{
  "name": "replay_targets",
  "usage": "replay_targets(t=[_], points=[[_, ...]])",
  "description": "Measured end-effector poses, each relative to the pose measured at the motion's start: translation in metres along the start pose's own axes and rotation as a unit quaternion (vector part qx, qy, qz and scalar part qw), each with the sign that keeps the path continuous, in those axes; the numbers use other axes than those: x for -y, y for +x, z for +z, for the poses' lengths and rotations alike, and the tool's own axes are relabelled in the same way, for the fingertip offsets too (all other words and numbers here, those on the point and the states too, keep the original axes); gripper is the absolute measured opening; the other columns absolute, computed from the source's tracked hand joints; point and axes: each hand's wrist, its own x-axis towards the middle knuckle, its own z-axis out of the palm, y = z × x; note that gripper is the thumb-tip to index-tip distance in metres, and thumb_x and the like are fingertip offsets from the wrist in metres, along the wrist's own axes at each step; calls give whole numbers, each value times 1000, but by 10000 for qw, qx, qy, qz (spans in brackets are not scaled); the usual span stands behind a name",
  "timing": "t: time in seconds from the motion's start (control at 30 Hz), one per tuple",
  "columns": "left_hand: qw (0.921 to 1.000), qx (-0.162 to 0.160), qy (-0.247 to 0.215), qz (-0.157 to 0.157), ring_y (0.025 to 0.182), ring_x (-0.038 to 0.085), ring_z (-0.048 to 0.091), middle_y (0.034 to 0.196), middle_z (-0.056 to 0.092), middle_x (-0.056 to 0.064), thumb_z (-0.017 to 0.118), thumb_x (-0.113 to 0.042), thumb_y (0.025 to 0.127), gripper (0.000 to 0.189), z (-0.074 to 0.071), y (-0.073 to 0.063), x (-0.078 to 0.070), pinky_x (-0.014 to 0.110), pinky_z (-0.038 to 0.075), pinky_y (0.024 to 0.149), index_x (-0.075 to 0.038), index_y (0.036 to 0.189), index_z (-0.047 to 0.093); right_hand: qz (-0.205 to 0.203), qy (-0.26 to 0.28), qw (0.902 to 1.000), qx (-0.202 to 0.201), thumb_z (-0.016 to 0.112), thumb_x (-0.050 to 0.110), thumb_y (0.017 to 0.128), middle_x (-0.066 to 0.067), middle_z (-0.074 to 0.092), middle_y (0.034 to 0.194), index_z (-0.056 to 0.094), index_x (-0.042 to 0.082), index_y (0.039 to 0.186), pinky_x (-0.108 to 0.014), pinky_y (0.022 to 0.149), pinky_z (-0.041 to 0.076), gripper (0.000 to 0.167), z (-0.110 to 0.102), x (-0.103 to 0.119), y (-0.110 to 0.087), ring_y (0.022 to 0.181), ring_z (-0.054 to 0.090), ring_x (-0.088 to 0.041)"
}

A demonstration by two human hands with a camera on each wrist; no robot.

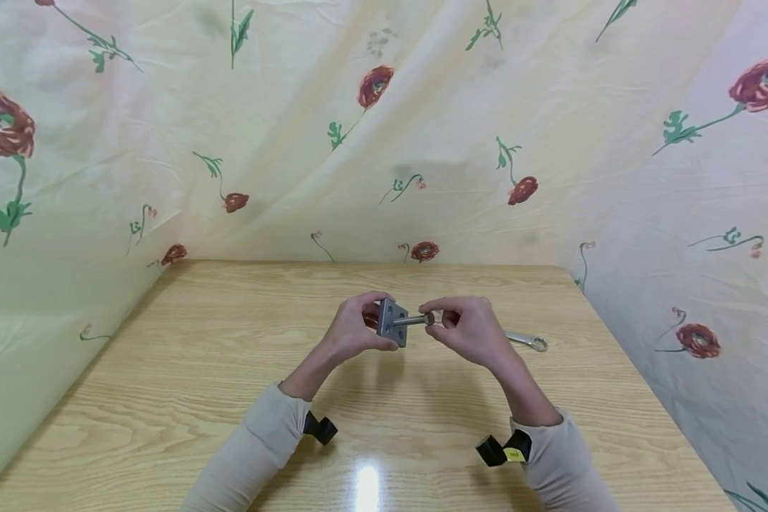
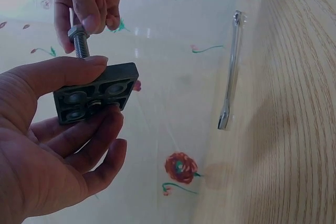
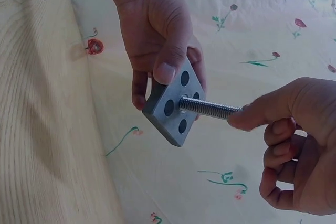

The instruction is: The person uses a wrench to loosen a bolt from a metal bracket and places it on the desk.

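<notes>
A square grey metal plate (image 3: pixel 173 109) with several round holes is held above the table by my left hand (image 1: pixel 353 328), thumb on one edge and fingers along the opposite one. From the middle of the plate sticks out a threaded hex bolt (image 3: pixel 207 107). My right hand (image 1: pixel 466 327) pinches the bolt's head between thumb and fingers. In the left wrist view the hex head (image 2: pixel 76 31) shows beside the right fingertips, and the plate's underside (image 2: pixel 97 95) has recessed holes. The bolt's tip is inside the plate's centre hole; how deep I cannot tell.
On the wooden table (image 1: pixel 198 355), a combination wrench (image 2: pixel 230 72) lies behind my right hand, its ring end (image 1: pixel 537 344) showing in the head view. Flower-patterned cloth (image 1: pixel 294 128) hangs along the back and sides. Both sleeves carry black wrist-camera mounts (image 1: pixel 320 429).
</notes>
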Motion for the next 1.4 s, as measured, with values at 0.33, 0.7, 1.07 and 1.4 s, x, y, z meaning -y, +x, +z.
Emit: replay_targets(t=[0.33, 0.7, 1.07, 1.4], points=[[10000, 0, 4, 26, 91, 20, 66, 107, 71, 16, 89, -2, 66, 67, 0, 0, 1, 39, 58, 89, -9, 127, 62, -15, -329, 9993, 187, 79, 13, 81, 6, 43, 58, 70, 8, 113, -22, 53, 32, 34, 0, 1, 0, 52, 37, -5], [10000, -29, 83, -32, 92, 22, 65, 109, 69, 16, 90, -1, 65, 71, 1, -1, 0, 39, 58, 89, -5, 130, 61, 1628, -444, 9831, 705, 32, 61, 103, -1, 54, 52, 65, 9, 61, -28, 46, 35, 75, 4, 3, -1, 46, 44, -14], [10000, -35, 5, -19, 92, 21, 64, 108, 70, 15, 89, -2, 67, 68, 0, -1, 1, 39, 57, 90, -9, 129, 62, 1062, -424, 9914, 638, 53, 47, 101, 5, 43, 55, 62, 12, 67, -26, 49, 30, 49, 7, 3, 0, 50, 36, -12], [10000, -26, -37, -89, 93, 22, 64, 109, 70, 16, 89, -2, 67, 68, 0, -1, 1, 39, 57, 89, -11, 129, 62, 481, -392, 9975, 329, 76, 23, 87, 2, 52, 58, 78, 7, 94, -22, 50, 31, 17, 0, 1, -1, 52, 40, -8]])
